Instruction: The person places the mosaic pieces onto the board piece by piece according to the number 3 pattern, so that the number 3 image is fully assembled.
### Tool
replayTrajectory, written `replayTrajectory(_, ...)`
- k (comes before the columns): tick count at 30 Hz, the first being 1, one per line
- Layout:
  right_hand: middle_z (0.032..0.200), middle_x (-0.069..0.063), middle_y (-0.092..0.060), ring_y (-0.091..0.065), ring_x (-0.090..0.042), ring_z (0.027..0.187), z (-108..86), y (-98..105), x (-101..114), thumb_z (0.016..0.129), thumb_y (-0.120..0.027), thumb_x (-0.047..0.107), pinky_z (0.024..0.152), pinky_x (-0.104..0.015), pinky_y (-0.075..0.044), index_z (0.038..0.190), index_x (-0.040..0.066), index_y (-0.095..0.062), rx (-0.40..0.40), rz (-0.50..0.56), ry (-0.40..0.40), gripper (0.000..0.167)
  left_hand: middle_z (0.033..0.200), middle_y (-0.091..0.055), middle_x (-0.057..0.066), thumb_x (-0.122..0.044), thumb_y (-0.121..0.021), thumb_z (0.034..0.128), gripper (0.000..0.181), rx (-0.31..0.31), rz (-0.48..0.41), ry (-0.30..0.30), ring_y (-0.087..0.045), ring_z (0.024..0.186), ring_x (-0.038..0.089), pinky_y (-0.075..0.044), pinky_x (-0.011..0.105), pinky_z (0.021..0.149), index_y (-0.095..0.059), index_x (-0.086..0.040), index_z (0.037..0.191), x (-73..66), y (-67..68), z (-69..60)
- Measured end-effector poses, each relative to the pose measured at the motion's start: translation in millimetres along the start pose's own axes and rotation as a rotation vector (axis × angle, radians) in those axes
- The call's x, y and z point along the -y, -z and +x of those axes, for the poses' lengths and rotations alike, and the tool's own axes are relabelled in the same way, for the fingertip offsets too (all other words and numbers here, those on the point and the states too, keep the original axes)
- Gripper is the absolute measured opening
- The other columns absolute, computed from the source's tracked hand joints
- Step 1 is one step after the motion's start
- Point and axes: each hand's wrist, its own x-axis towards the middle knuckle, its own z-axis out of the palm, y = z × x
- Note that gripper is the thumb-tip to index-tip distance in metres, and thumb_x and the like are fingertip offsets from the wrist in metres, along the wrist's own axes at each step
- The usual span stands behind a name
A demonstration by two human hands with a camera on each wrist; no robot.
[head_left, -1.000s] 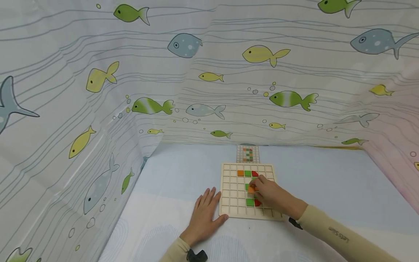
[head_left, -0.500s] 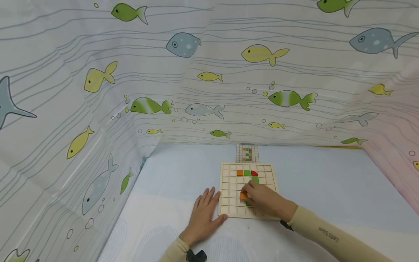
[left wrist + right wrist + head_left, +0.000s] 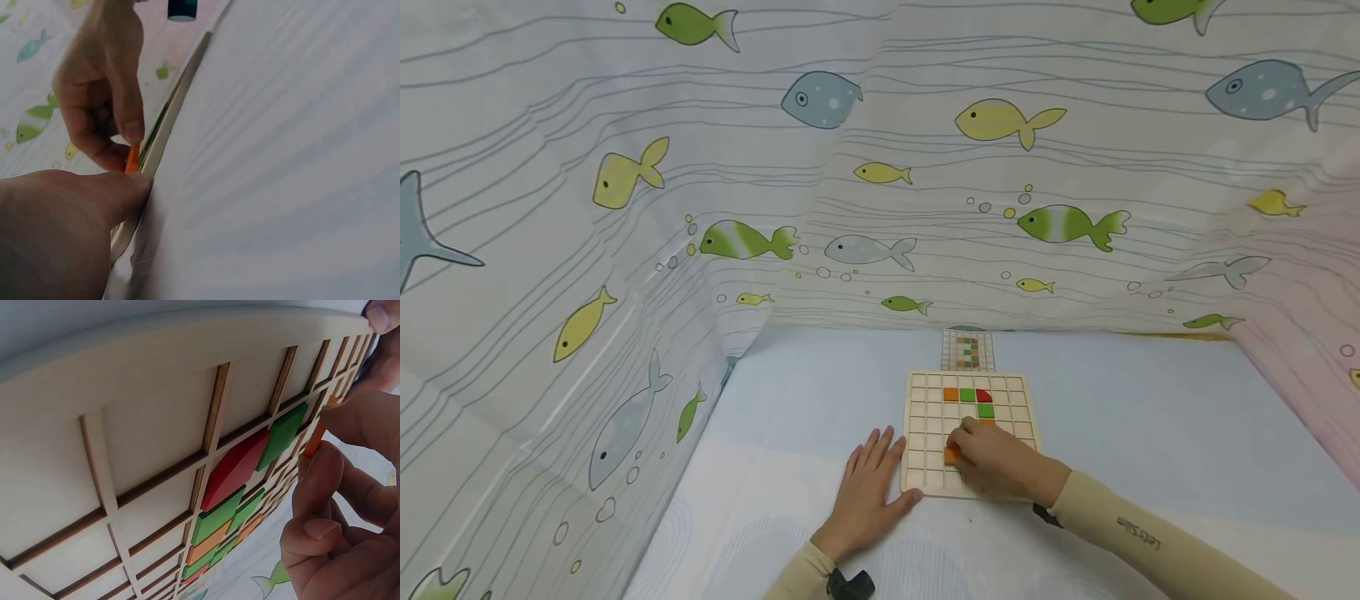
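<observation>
Between thumb and fingers my right hand (image 3: 997,458) pinches an orange square tile (image 3: 317,434), low over the wooden grid board (image 3: 925,481). In the right wrist view the tile stands tilted beside a green tile (image 3: 282,439), which adjoins a red rounded-corner tile (image 3: 236,469). More green and orange tiles run up the same columns. At the board's top sit an orange tile (image 3: 951,394), a green tile (image 3: 967,395) and a red tile (image 3: 983,396). My left hand (image 3: 867,500) lies flat with spread fingers, its thumb touching the board's lower left edge. The right hand covers several cells.
Behind the board lies a pattern card (image 3: 967,350) printed with coloured squares on a grid. A pale cloth (image 3: 820,375) covers the table, and a fish-printed curtain (image 3: 820,192) rises at the back and sides.
My right hand has moved left and slightly toward me with the orange tile, down to the left of the lower green and red tiles. The left hand has stayed put.
</observation>
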Motion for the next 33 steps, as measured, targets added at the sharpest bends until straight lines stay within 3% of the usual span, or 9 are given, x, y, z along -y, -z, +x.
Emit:
replayTrajectory(13,0.095,-0.002,-0.064,-0.053,-0.005,0.07,-0.8,-1.0,0.5,0.093,-0.075,0.005,0.065,-0.021,-0.054,0.108,0.004,-0.072,-0.028,0.013,0.016,0.015,0.173,-0.034,0.015,-0.051,-0.066,0.0999,0.078,0.005,-0.004,0.005,-0.025,0.163,0.038,-0.022,0.063,0.129,-0.042,-0.011,0.163,-1.9,1.4,-0.2)
replayTrajectory(22,0.096,-0.002,-0.064,-0.055,-0.005,0.071,1.9,-1.9,-0.7,0.095,-0.076,0.01,0.067,-0.022,-0.056,0.109,0.005,-0.073,0.033,0.037,-0.035,0.015,0.171,-0.036,0.018,-0.051,-0.066,0.1,0.078,-0.006,0.002,-0.015,-0.029,0.16,0.041,-0.025,0.065,0.127,-0.043,-0.009,0.162,-2.1,1.4,-1.0)
replayTrajectory(33,0.093,-0.001,-0.064,-0.055,-0.006,0.072,2.2,-0.2,-1.0,0.093,-0.077,0.008,0.067,-0.023,-0.056,0.106,0.006,-0.074,0.039,0.031,-0.032,0.014,0.173,-0.034,0.015,-0.052,-0.065,0.1004,0.078,0.004,-0.007,0.005,-0.025,0.163,0.038,-0.022,0.063,0.129,-0.042,-0.012,0.163,-2.2,1.0,-0.3)
